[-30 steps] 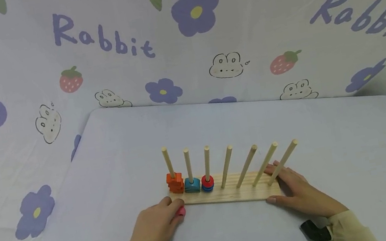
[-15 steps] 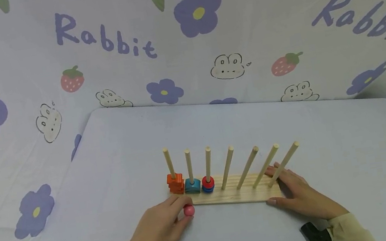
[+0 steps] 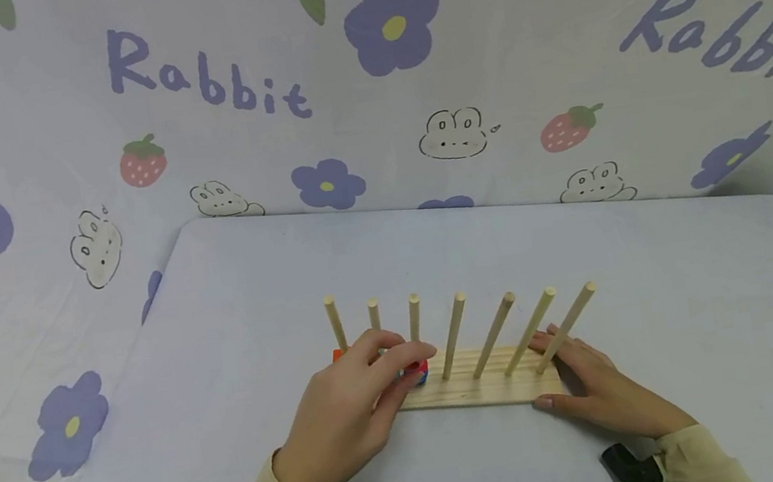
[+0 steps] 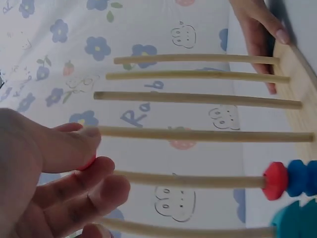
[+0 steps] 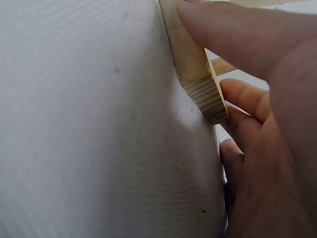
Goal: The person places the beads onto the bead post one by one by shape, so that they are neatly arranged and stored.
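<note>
My left hand point(image 3: 351, 402) is raised over the left part of a wooden peg board point(image 3: 479, 393), near the tops of its pegs. Between its thumb and fingers it pinches a pinkish-red bead point(image 4: 88, 163), mostly covered by the fingers. Below, a red bead point(image 4: 275, 181) and blue beads point(image 4: 299, 178) sit at the foot of one peg, with teal pieces point(image 4: 292, 220) on the neighbouring peg. Orange pieces point(image 3: 337, 355) on the leftmost peg are largely hidden behind the left hand. My right hand point(image 3: 604, 392) holds the board's right end, thumb at the front edge and fingers behind.
Several upright pegs point(image 3: 453, 336) rise along the board. It lies on a white table point(image 3: 217, 318), backed by a cloth point(image 3: 490, 31) printed with flowers and rabbits. Black wrist devices point(image 3: 630, 465) show by both sleeves.
My left hand has lifted the pinkish-red bead from the board's front left edge, moving up and right over the pegs. My right hand has stayed at the board's end.
</note>
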